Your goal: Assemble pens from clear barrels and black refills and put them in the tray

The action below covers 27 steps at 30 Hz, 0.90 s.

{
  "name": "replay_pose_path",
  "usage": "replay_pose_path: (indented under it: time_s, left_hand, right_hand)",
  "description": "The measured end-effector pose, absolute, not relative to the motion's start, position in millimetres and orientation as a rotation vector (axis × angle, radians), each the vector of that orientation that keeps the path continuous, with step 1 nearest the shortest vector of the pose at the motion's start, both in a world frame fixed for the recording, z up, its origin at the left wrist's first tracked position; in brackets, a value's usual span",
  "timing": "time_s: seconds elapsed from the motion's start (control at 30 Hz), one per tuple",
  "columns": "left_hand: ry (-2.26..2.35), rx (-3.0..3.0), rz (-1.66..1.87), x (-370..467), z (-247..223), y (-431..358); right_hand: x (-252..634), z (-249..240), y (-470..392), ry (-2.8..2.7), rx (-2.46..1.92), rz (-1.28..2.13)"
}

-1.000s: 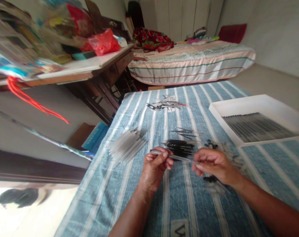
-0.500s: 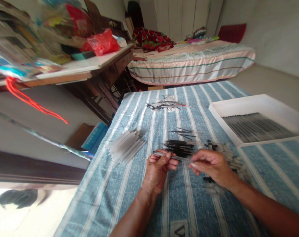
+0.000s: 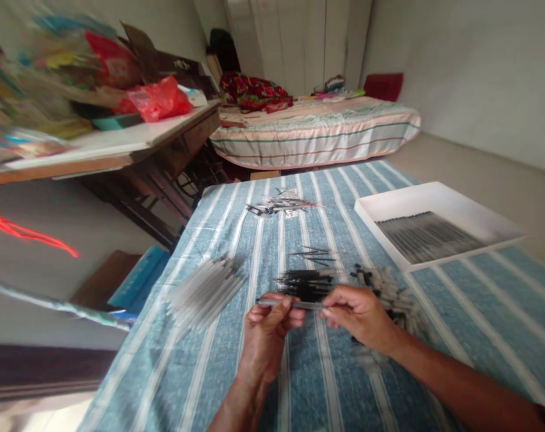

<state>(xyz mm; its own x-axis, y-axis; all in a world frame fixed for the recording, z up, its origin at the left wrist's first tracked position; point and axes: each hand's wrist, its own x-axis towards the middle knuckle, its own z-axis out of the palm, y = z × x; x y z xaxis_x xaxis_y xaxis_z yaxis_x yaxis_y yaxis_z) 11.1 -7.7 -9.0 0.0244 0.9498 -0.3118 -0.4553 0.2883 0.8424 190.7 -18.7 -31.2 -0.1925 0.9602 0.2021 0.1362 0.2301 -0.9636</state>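
A slim translucent pen (image 3: 309,305) with a dark tip at its left end lies level between my two hands. My left hand (image 3: 267,327) is closed on its left part, thumb pressed on top. The fingertips of my right hand (image 3: 360,315) pinch its right end. Just beyond my hands is a pile of thin black pen refills (image 3: 303,282). A stack of clear pen barrels (image 3: 204,291) lies to the left. Small clear and black pieces, perhaps pen caps (image 3: 402,294), lie heaped by my right hand, which partly hides them.
A white tray (image 3: 384,240) with a row of finished-looking pens (image 3: 427,237) stands at the right. Several loose refills (image 3: 315,255) and a mixed pile of thin parts (image 3: 279,206) lie farther back on the striped cloth (image 3: 294,372). A cluttered desk (image 3: 137,144) stands left, a bed (image 3: 317,141) behind.
The view has turned to the right, so everything sits farther left and slightly lower. Both hands keep their hold on the pen, which now lies more level.
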Motion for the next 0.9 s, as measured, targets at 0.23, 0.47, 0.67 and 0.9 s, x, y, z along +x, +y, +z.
replay_pose_path:
  time_s: [0.23, 0.47, 0.67, 0.9]
  left_hand:
    - [1.084, 0.701, 1.084, 14.1, -5.1, -4.2]
    - [1.310, 0.953, 1.141, 6.9, -0.8, -1.7]
    - [2.045, 1.641, 0.922, -72.7, 4.0, 34.0]
    - [2.181, 1.957, 0.866, -112.5, -13.6, 51.0]
  right_hand:
    - [188.0, -19.7, -11.3, -2.155, -1.106, 0.205]
    - [244.1, -4.8, 7.3, -2.073, -1.467, -0.033]
    - [377.6, 3.2, 36.5, -1.586, -2.470, -0.095]
    - [424.9, -11.4, 34.2, -1.549, -2.622, 0.011]
